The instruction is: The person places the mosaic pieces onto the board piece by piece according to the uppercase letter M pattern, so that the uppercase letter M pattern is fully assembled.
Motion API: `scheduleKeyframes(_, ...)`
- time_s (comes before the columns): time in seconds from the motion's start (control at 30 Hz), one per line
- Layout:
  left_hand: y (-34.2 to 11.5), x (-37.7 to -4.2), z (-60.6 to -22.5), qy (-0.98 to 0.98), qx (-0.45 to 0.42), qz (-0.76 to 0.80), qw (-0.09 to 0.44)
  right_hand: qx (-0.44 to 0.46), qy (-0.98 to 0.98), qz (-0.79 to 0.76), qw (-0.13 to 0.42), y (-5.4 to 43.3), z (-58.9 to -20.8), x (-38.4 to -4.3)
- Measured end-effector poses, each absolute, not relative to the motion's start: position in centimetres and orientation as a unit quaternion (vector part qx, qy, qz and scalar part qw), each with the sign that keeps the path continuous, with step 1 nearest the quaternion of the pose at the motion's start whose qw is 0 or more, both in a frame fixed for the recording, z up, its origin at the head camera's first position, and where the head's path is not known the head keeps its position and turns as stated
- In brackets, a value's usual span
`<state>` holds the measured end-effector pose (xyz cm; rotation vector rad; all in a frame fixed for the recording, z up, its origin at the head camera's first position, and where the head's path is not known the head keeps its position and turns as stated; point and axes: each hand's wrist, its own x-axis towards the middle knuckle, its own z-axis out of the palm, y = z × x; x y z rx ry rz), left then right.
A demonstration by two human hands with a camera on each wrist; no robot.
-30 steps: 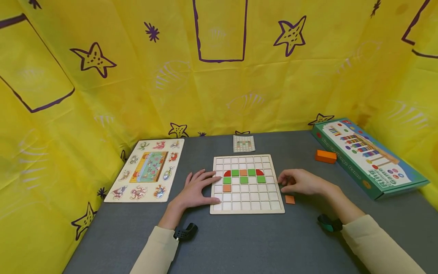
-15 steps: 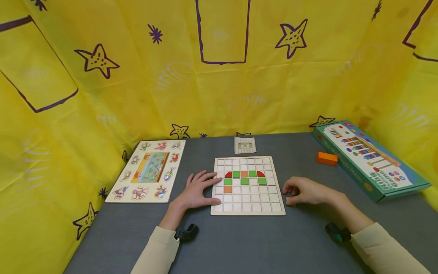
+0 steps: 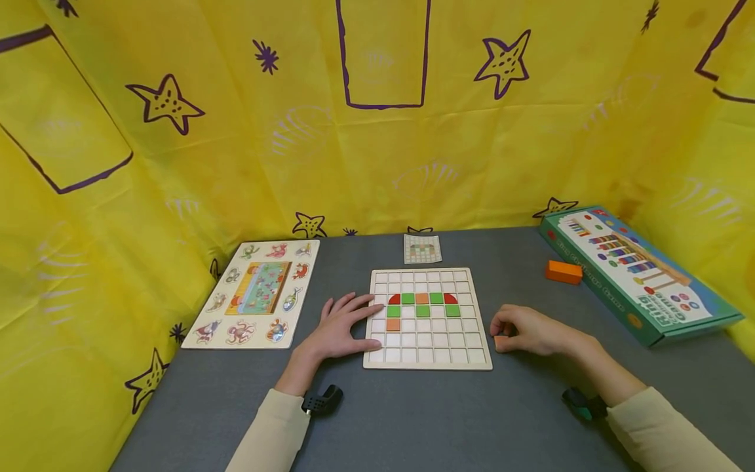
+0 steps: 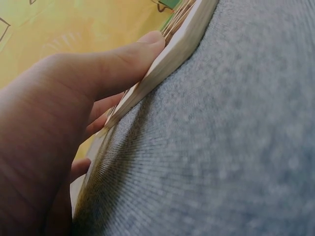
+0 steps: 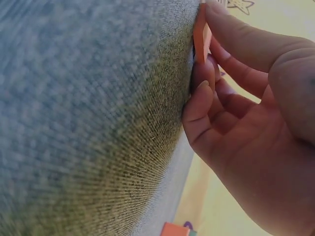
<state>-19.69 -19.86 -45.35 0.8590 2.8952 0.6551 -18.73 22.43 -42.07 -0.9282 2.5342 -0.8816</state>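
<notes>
A wooden grid board (image 3: pixel 433 356) lies flat on the grey table, with green squares, two red rounded pieces (image 3: pixel 450 299) and two orange squares (image 3: pixel 392 324) in its cells. My left hand (image 3: pixel 336 333) rests at the board's left edge, fingers spread and thumb on the rim; in the left wrist view the thumb (image 4: pixel 120 66) lies along the pale edge. Just off the board's right side, my right hand (image 3: pixel 527 330) pinches an orange square tile (image 5: pixel 201 37) by its edges, thumb on one side and curled fingers on the other, close to the cloth.
Behind the board lies a small pattern card (image 3: pixel 422 249). To the left is a sea-animal picture board (image 3: pixel 236 307). An orange block (image 3: pixel 563 272) sits at right beside a green game box (image 3: pixel 639 272). Yellow printed cloth (image 3: pixel 377 164) walls in the table.
My right hand has moved down and slightly right, onto the loose orange tile, and now pinches it. The left hand has stayed on the board's edge.
</notes>
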Motion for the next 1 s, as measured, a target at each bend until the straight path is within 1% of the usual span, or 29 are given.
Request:
scheduleKeyframes(0.33, -19.6, -19.7, -45.3, 0.945, 0.265, 0.194, 0.018, -0.318, 0.883, -0.318, 0.132, 22.7, -42.1, -19.0)
scheduleKeyframes(0.7, -19.3, -20.0, -45.4, 0.948, 0.261, 0.183, 0.015, -0.301, 0.882, -0.324, 0.161, 23.0, -41.5, -20.1)
scheduleKeyframes(1.0, -19.5, -20.1, -45.3, 0.945, 0.266, 0.19, 0.013, -0.303, 0.887, -0.316, 0.144, 21.9, -40.2, -21.4)
